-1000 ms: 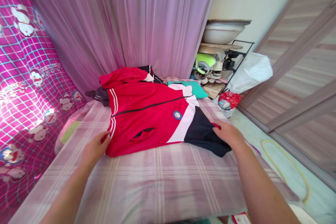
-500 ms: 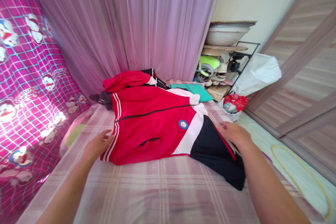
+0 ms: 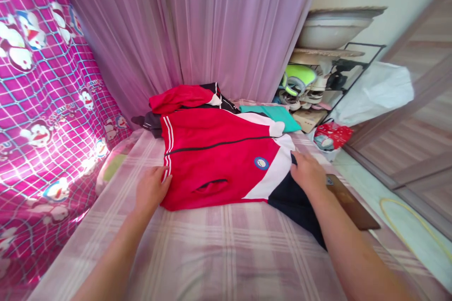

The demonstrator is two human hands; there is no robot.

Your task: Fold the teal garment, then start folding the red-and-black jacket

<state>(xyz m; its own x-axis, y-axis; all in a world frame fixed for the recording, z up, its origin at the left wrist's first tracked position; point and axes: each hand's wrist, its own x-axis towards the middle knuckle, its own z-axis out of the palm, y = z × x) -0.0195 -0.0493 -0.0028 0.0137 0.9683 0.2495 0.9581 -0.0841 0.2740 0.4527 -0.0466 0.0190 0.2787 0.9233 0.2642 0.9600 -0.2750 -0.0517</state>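
A red, white and black zip-up jacket [image 3: 215, 164] lies spread flat on the bed, its hem to the left and its collar to the right. My left hand [image 3: 153, 188] is closed on the striped hem at the near left corner. At the shoulder, my right hand [image 3: 309, 174] has its fingers closed on the cloth where white meets black. The near black sleeve [image 3: 296, 202] slants towards me and is partly hidden by my right forearm. A round blue badge sits on the jacket's chest.
Behind the jacket lie other red and black clothing [image 3: 183, 96] and a folded teal cloth [image 3: 271, 115]. Past my right forearm is a flat brown object [image 3: 353, 204]. A shoe rack [image 3: 365, 68] stands back right, near a purple curtain [image 3: 226, 23]. Plaid bedding [image 3: 212, 254] covers the bed.
My right hand has moved from the black sleeve up to the shoulder near the collar. My left hand has closed on the hem. The flat brown object now shows at the right.
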